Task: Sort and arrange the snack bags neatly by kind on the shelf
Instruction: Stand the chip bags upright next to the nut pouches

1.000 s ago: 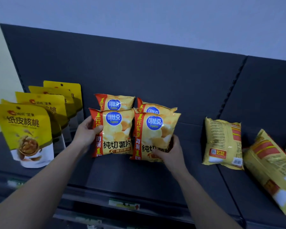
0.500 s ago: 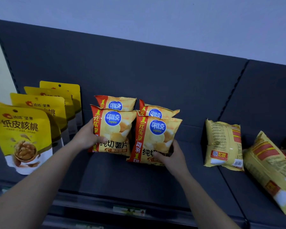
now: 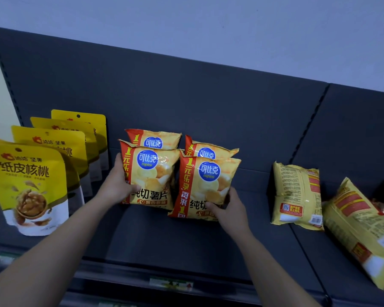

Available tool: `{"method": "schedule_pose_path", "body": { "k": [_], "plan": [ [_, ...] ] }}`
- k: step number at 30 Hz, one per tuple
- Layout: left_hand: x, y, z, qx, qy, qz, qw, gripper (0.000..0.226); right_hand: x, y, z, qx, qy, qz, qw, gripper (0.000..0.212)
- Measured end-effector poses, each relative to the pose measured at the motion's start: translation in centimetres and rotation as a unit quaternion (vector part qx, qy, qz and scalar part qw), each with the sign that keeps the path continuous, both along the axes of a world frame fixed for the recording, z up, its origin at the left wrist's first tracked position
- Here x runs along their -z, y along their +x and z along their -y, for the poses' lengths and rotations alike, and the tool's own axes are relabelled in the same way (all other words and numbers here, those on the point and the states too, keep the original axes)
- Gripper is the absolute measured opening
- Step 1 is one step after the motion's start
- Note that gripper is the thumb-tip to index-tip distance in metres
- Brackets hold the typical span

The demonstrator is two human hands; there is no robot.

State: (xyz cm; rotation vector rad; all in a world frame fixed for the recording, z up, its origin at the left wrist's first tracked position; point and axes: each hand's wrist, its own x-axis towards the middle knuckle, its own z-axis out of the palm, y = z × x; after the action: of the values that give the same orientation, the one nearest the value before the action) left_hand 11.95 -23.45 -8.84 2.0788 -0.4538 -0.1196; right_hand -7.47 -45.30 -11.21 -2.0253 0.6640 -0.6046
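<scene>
A dark grey shelf (image 3: 164, 238) with matching back panel (image 3: 186, 96) is set against a pale wall (image 3: 208, 29). At centre, the left chip bag (image 3: 152, 173) is gripped by the left hand (image 3: 116, 187), the right chip bag (image 3: 208, 185) by the right hand (image 3: 230, 210). Walnut pouches (image 3: 27, 185) are stood at 9 o'clock, loose bags (image 3: 297, 196) laid at 3 o'clock.

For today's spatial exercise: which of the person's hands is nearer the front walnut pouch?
Left. The left hand grips the left chip bag, just right of the front walnut pouch; the right hand grips the right chip bag, farther right.
</scene>
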Motion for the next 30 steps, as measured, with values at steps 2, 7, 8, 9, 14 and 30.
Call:
{"method": "schedule_pose_path", "body": {
  "k": [2,7,8,9,14,30],
  "plan": [
    [0.0,0.0,0.1,-0.022,-0.003,0.009,1.000,0.122,0.0,-0.3,0.0,-0.004,-0.007,-0.004,1.000,0.052],
    [-0.6,-1.3,0.8,-0.079,0.051,0.085,0.992,0.125,-0.6,-0.9,0.2,-0.009,-0.042,-0.008,0.999,0.064],
    [-0.9,-1.7,0.9,-0.085,0.058,0.112,0.988,0.123,-0.7,-1.1,0.2,-0.010,-0.051,-0.011,0.999,0.067],
    [-1.2,-2.1,1.0,-0.089,0.062,0.146,0.983,0.119,-0.9,-1.3,0.3,-0.010,-0.067,-0.013,0.998,0.069],
    [-3.3,-4.0,2.1,-0.100,0.102,0.310,0.940,0.094,-1.2,-2.7,1.4,0.022,-0.197,-0.078,0.977,0.080],
    [-6.2,-16.1,17.8,0.159,0.117,0.479,0.855,0.071,-5.6,-15.8,10.8,0.221,-0.390,-0.293,0.844,0.062]
  ]
}}
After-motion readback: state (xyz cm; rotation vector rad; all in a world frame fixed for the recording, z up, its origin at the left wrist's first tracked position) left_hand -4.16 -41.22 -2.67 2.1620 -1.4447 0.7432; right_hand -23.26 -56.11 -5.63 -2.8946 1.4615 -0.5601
